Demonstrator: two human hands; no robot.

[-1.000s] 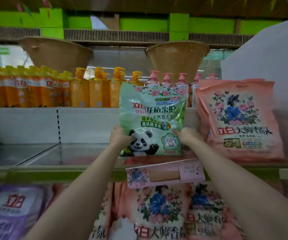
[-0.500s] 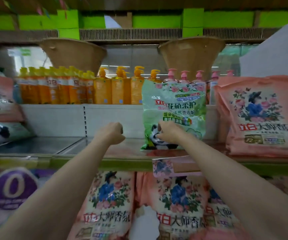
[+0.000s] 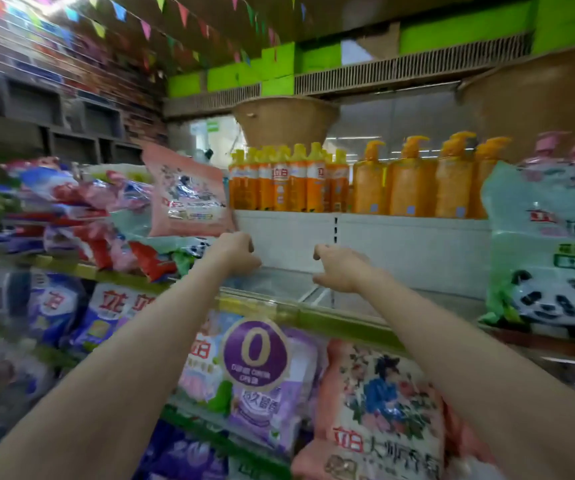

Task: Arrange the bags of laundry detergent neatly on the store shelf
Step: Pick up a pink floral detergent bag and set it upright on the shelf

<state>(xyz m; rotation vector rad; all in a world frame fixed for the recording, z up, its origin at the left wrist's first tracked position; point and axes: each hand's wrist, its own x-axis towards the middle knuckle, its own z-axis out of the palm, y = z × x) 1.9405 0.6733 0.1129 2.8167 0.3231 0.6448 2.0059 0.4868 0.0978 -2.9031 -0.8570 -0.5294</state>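
A green panda detergent bag (image 3: 549,258) stands upright on the metal shelf (image 3: 279,285) at the far right. My right hand (image 3: 339,268) hovers over the bare shelf stretch left of that bag, fingers loosely curled, holding nothing. My left hand (image 3: 235,252) is curled just below a pink flowered bag (image 3: 189,195) that stands upright at the edge of a jumbled heap of bags (image 3: 81,216) on the left. Whether the left hand touches a bag I cannot tell. A green bag (image 3: 182,251) lies flat under the pink one.
Orange pump bottles (image 3: 348,181) and pink ones (image 3: 570,147) line the raised ledge behind. Purple bags (image 3: 265,386) and pink flowered bags (image 3: 376,420) fill the shelf below. A green price rail (image 3: 331,320) edges the shelf. Woven baskets (image 3: 284,123) sit above.
My right hand has let go of the green panda bag, which stays standing at the right. The view and both hands have swung left toward the heap and the pink bag.
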